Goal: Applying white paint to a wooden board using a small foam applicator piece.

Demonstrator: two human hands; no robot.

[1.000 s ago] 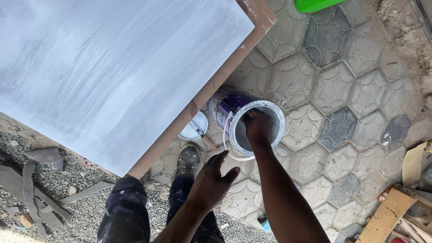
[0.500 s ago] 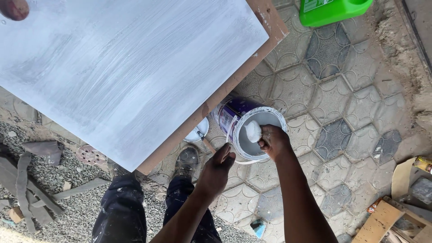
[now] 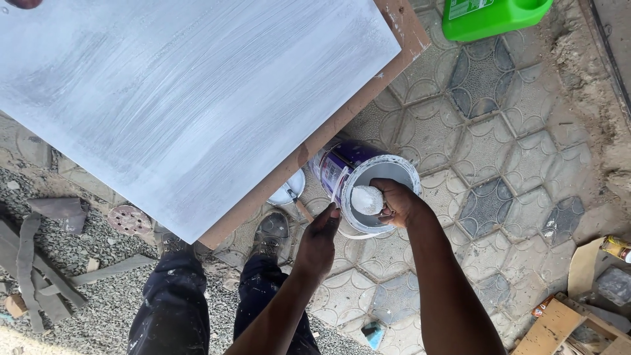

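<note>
Chg vs. earlier frames: 1 s ago the right hand (image 3: 397, 202) was sunk inside the paint bucket (image 3: 368, 190), fingers out of sight. It has since come up to the rim and now grips a paint-coated white wad (image 3: 365, 200), fingers curled tight round it; whether cloth or sponge cannot be told. The left hand (image 3: 320, 242) was spread in mid-air below the bucket; it has moved up and now rests w/ fingers half-open against the bucket's lower-left rim. The view has also shifted, so more of the green jerrycan (image 3: 493, 16) shows.

Position ref. = paint bucket. The bucket stands tilted on the patterned paving (image 3: 499, 171), opening toward the camera, purple wall to its upper left. The wad sits over the opening, approx. at the centre. Right hand: at the right side of the rim, forearm running down-right. Left hand: touching the rim at lower left, forearm running down.

The grey-white painted board (image 3: 184, 98), w/ a bare wood edge, lies up-left of the bucket, its edge just beside the purple wall. A round metal lid (image 3: 289, 190) lies left of the bucket, partly under the board. A shoe (image 3: 271, 233) stands below-left of it. The jerrycan is well apart, up-right.
</note>
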